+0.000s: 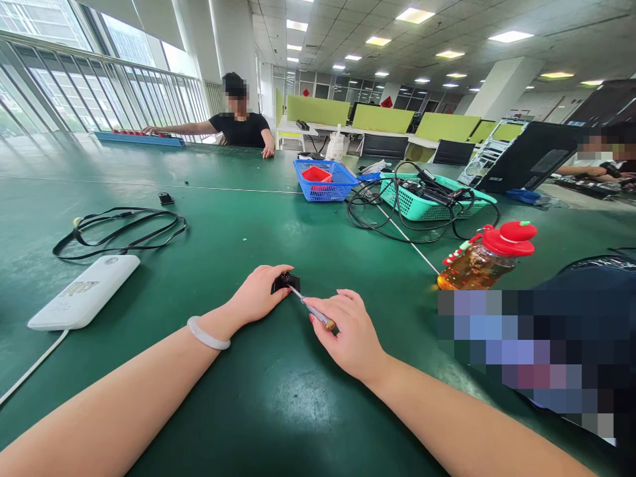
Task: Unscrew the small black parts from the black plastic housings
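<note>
In the middle of the green table, my left hand (259,291) is closed around a small black block-shaped part (294,281), fingers on its far side and thumb on the near side. A screwdriver (318,312) with a clear handle and a brass-coloured end is gripped in my right hand (350,331). Its shaft slants up and left, and the tip meets the black part. The exact spot under the tip is too small to make out. A pale bangle circles my left wrist.
At the left lie a white power bank (87,291), a looped black cable (119,228) and another small black piece (165,198). Farther back stand a blue basket (325,191) and a teal basket (422,211) with cables. A red-capped bottle (484,262) is at right. People sit across and at far right.
</note>
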`<state>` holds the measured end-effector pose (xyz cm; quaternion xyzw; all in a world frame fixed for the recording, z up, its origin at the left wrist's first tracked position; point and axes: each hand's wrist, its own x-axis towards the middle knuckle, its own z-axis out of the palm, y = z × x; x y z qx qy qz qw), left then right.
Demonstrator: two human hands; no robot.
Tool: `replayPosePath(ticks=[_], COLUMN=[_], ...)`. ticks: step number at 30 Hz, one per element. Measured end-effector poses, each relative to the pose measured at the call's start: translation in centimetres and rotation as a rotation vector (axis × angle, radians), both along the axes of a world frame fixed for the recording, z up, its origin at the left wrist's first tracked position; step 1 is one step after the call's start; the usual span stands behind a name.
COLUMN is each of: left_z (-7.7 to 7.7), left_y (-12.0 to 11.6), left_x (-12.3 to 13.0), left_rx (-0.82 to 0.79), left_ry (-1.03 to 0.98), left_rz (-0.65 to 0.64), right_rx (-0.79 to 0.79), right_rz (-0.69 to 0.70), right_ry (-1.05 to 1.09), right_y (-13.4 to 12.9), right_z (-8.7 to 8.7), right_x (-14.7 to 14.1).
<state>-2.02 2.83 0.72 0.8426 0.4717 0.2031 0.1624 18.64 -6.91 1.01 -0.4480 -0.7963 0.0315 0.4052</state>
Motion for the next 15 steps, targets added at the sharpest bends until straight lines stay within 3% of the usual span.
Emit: replayPosePath(ticks=[15], left_z=[-0.05], left_y=[0.04], left_x=[0.01], left_rx=[-0.012], left_ry=[0.003], left_rz=[0.003], right_rx=[0.012], right_rz=[-0.005], right_ry=[-0.009], right_y=[-0.01], right_z=[-0.05], right_x=[-0.01])
